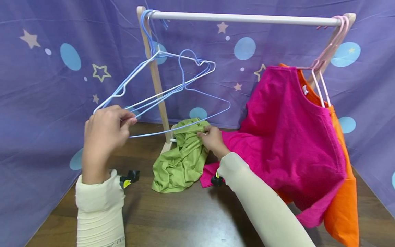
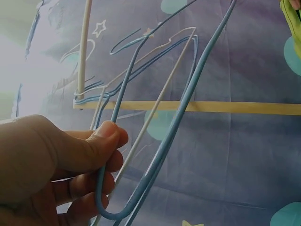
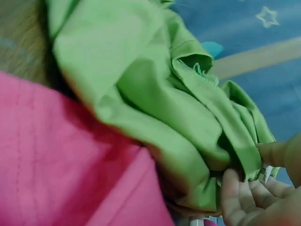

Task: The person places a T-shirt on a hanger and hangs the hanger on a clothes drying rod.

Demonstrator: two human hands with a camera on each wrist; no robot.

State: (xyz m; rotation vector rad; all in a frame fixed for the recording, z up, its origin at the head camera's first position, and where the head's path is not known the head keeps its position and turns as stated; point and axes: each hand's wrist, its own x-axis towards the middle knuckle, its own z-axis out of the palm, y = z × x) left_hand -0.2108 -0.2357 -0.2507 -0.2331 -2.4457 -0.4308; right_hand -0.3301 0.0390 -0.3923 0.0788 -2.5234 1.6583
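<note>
Pinches between the thumb and index finger of the left hand (image 1: 108, 128), clamped together on the wire just beside its rounded corner, a thin blue coated-wire hanger (image 2: 162, 153), tilted, with hook upward and long lower bar reaching to the right. Pinches with the right hand (image 1: 214, 139), thumb and fingertips closed on the folds, a crumpled light green cloth garment (image 1: 182, 159). Shows at those fingertips a small white scrap, too blurred to name.

Farther out, in the head view, has the held hanger's lower bar crossing before the top of the green garment; cannot tell whether touching. Lies, as to the green garment, bunched on a dark wood-grain table (image 1: 172, 219), near the foot of a pale wooden post (image 1: 158, 82). Hangs just beyond the left hand, from a white round rod (image 1: 247, 19), a white wire hanger (image 2: 159, 100) alongside more blue hangers (image 1: 143, 22); cannot tell whether touched by the left fingers.

To the right, carries on pale pink hangers (image 1: 331, 44), at the rod's other end, a bright magenta cloth garment (image 1: 271, 137) in front of an orange one (image 1: 342, 206). Behind everything, falls in a purple curtain (image 1: 108, 34) with stars and blue dots.
</note>
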